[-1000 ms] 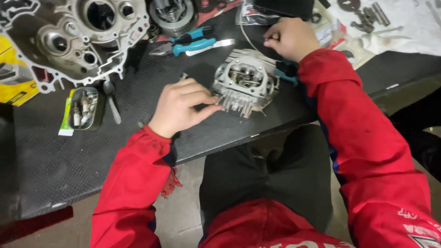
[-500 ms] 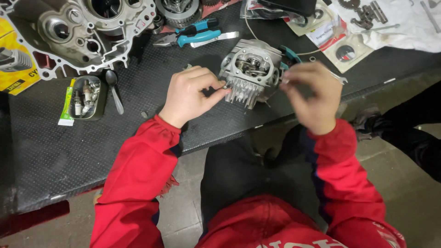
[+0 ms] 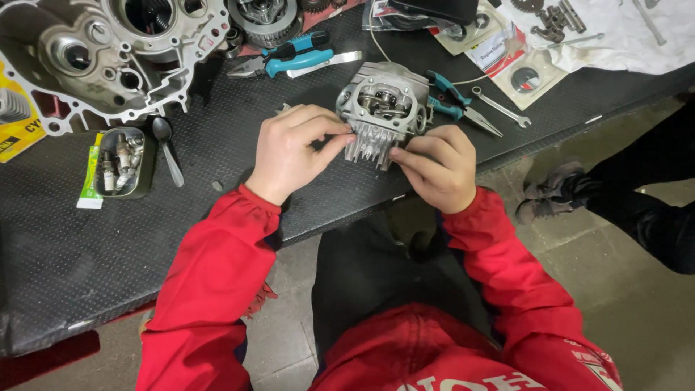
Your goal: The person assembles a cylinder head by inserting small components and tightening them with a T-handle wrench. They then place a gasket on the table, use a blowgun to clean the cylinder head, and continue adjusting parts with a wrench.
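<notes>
A finned grey metal cylinder head (image 3: 380, 108) stands near the front edge of the black mat-covered workbench (image 3: 145, 239). My left hand (image 3: 297, 148) grips its left side, thumb and fingers pressed against the fins. My right hand (image 3: 438, 166) touches the lower right of the fins with pinched fingertips; whether a small part is between them I cannot tell. Both sleeves are red.
A large engine crankcase (image 3: 108, 51) lies at the back left. Blue-handled pliers (image 3: 289, 61), teal pliers (image 3: 452, 101), a wrench (image 3: 499, 107), a tin of small parts (image 3: 121, 163), a spoon (image 3: 166, 145) and gasket packets (image 3: 499, 51) surround it. Another person's leg and shoe (image 3: 550, 195) are at right.
My right hand came back from the far side of the bench and now rests against the cylinder head's right fins. My left hand stayed on the head.
</notes>
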